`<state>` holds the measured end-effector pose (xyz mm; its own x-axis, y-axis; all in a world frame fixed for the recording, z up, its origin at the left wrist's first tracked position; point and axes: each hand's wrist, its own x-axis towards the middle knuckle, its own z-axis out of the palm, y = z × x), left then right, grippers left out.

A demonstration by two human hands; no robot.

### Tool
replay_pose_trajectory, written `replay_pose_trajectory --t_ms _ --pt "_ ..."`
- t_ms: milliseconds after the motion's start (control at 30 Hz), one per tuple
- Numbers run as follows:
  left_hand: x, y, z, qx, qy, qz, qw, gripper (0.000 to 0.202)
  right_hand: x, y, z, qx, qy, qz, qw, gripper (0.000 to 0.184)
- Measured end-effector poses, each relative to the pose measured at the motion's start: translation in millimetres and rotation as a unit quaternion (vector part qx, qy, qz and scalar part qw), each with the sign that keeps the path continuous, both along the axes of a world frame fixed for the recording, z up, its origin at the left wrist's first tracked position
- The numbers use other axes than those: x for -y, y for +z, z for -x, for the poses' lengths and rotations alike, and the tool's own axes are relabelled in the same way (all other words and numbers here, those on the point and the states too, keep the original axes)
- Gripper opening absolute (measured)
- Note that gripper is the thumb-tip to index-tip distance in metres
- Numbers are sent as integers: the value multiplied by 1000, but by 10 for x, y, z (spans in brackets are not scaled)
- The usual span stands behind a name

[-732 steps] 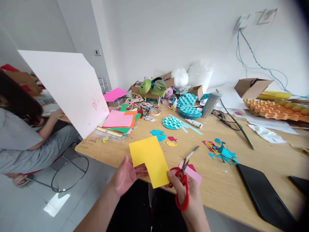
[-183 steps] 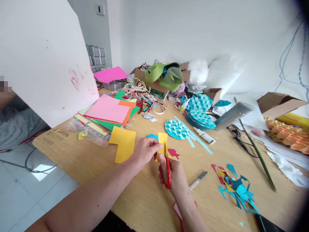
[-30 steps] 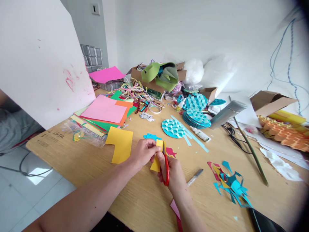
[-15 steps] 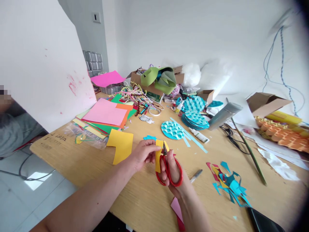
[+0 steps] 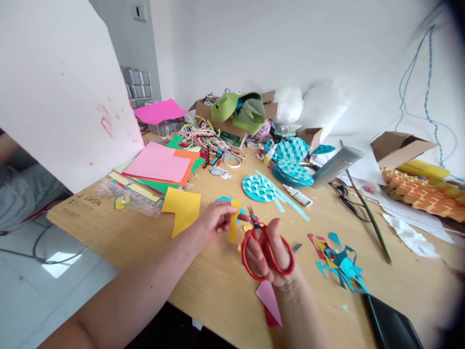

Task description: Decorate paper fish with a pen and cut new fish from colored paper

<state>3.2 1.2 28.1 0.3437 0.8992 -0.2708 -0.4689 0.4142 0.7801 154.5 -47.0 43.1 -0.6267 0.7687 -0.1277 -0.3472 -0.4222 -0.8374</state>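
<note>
My left hand (image 5: 217, 217) pinches a narrow yellow paper strip (image 5: 234, 220), held upright above the table. In my right hand (image 5: 276, 252) is a pair of red-handled scissors (image 5: 255, 224), with fingers and thumb through the loops and the blades pointing up and away. The blades are a little to the right of the strip, apart from it, and look nearly closed. Small yellow scraps (image 5: 247, 228) show behind the blades, close to blue paper pieces (image 5: 224, 198). A larger yellow sheet (image 5: 185, 208) with a notched corner lies left of my left hand.
Coloured paper sheets (image 5: 156, 162) are stacked at the left. A scalloped blue disc (image 5: 259, 188), a glue tube (image 5: 298, 196) and a grey cylinder (image 5: 337, 166) lie farther back. Paper offcuts (image 5: 345, 264) and a black device (image 5: 390, 320) are at the right. A white board (image 5: 61, 97) stands left.
My right hand has drawn the scissors right, away from the yellow strip. The strip looks narrower, and a yellow piece formerly beside the blades is no longer there. The view has shifted slightly.
</note>
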Motion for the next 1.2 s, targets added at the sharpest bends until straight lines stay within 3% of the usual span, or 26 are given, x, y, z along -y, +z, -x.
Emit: replay_pose_trajectory --t_ms 200,267,467,633,733,800,900,1100,1200 --pt "-47 -24 39 14 -19 -11 1000 10 21 179 -327 -162 -17 -144 976 75" --pt "-50 -23 42 14 -19 -10 1000 9 -2 226 -403 -171 -61 -161 970 74" --pt "-45 -5 52 15 -11 -25 1000 14 -81 276 -501 -128 -246 -143 950 71" --pt "-20 23 31 -14 3 -39 999 18 -144 197 -359 25 -334 -182 924 52" --pt "3 22 -1 -49 36 -59 996 23 -157 78 -183 221 -301 -201 906 37" --pt "12 14 -19 -64 55 -70 994 26 -154 -7 -70 294 -254 -204 898 32" --pt "15 5 -30 -68 71 -76 992 30 -141 -104 38 308 -216 -202 904 33" --pt "15 -6 -29 -84 60 -72 992 28 -119 -146 54 282 -227 -134 922 31" --pt "16 -17 -32 -101 43 -77 991 28 -110 -129 58 288 -227 -133 921 33"
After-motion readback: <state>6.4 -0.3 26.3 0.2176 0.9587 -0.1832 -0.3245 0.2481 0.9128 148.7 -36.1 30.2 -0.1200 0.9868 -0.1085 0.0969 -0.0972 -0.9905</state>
